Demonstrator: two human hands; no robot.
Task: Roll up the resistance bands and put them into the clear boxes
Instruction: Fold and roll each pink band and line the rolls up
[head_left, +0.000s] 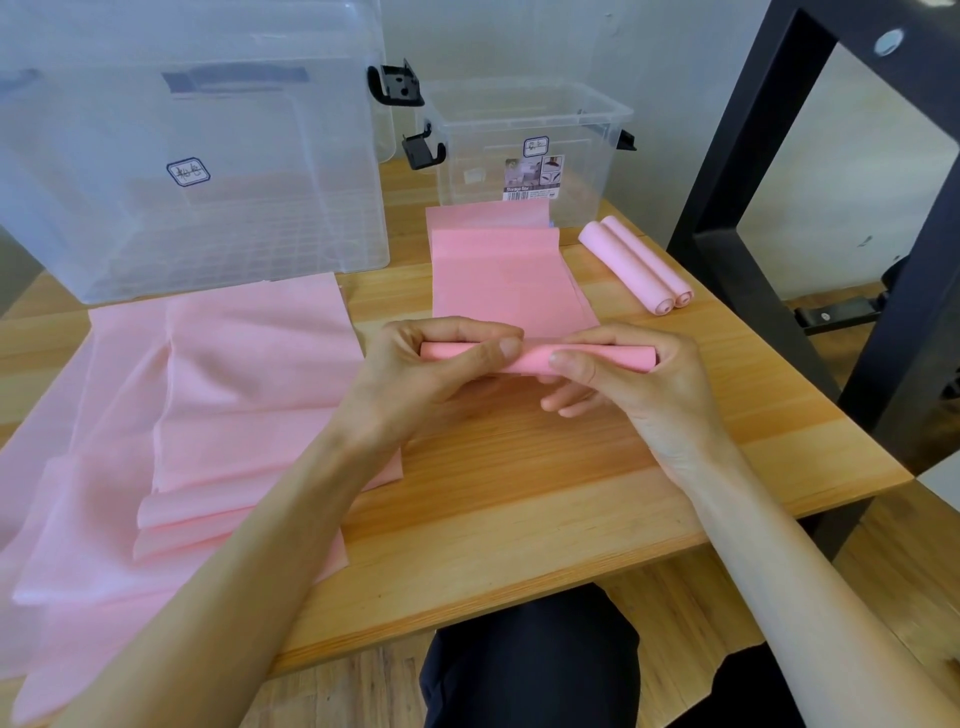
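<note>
Centrally, both hands' grip on pink band roll (535, 358), table edge (519, 587) near

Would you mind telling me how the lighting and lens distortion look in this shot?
Head view: soft, even daylight, with faint shadows under the left hand and right hand; the wide lens bows the table edges and black frame; pale glare whitens the large clear box.

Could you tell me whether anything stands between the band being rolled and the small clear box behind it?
Nothing solid does. The roll, gripped by the left hand and right hand, has only its own unrolled length lying flat on the table toward the small clear box, whose top looks open.
</note>
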